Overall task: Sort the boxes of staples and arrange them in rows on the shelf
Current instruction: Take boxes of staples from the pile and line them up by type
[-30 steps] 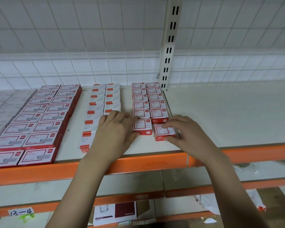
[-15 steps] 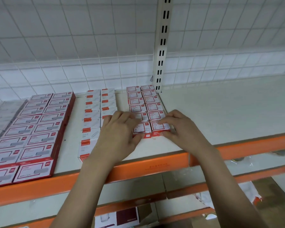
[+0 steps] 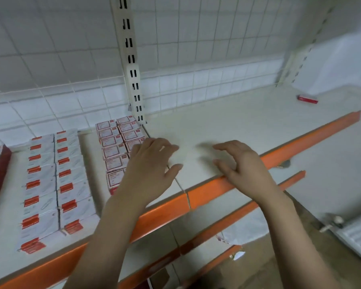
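The two-row stack of staple boxes [image 3: 115, 151] sits just left of your left hand [image 3: 148, 170], partly under it. A lone red box [image 3: 307, 99] lies far off right. Your right hand [image 3: 240, 163] hovers with fingers loosely curled; both hands hold nothing.

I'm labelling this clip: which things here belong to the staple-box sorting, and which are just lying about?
Job:
- double row of small red-and-white staple boxes
- lone red box far right
- white shelf with orange front rail
- left hand, right hand, both empty

Lying about:
- white boxes with red labels
- torn white wrapping below
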The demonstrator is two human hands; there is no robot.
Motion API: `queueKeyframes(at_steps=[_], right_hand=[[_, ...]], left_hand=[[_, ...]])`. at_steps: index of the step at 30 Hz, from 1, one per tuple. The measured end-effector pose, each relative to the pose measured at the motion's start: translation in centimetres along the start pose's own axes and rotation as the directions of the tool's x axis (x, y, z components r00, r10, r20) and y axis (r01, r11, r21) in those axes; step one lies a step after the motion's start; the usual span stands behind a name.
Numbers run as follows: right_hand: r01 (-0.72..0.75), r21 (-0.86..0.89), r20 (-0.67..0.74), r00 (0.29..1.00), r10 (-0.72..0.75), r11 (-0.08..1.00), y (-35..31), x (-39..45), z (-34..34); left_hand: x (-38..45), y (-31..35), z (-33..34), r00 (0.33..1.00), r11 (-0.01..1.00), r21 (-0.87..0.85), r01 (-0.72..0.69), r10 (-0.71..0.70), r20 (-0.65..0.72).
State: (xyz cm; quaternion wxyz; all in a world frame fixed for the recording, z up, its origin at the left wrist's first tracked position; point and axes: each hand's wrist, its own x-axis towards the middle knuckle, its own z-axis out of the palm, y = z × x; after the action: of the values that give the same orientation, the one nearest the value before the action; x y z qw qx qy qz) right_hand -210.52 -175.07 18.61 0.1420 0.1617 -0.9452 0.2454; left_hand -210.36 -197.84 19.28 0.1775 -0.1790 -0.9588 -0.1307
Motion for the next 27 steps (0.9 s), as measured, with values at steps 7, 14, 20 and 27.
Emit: queueKeyframes(at_steps=[7, 14, 20, 27], right_hand=[[-0.109, -0.043, -0.125, 0.987, 0.103, 0.993, 9.2, -0.8, -4.6], [-0.115, -0.070, -0.093, 0.990, 0.109, 0.991, 23.0, 0.1, -10.5], [-0.115, -0.110, -0.013, 0.993, 0.114, 0.987, 33.1, 2.7, -15.4], [-0.160, -0.159, 0.017, 0.986, 0.165, 0.974, 42.0, 5.7, -18.4]], left_hand=[[5.7, 7.0, 4.2, 0.995, 0.997, -0.034, -0.073, 0.075, 0.058], [14.7, 17.6, 11.0, 0.992, 0.994, -0.040, -0.104, 0.107, 0.069], [22.1, 25.9, 14.7, 0.989, 0.994, -0.047, -0.098, 0.103, 0.107], [32.9, 31.7, 19.4, 0.942, 0.977, -0.046, -0.210, 0.215, 0.257]])
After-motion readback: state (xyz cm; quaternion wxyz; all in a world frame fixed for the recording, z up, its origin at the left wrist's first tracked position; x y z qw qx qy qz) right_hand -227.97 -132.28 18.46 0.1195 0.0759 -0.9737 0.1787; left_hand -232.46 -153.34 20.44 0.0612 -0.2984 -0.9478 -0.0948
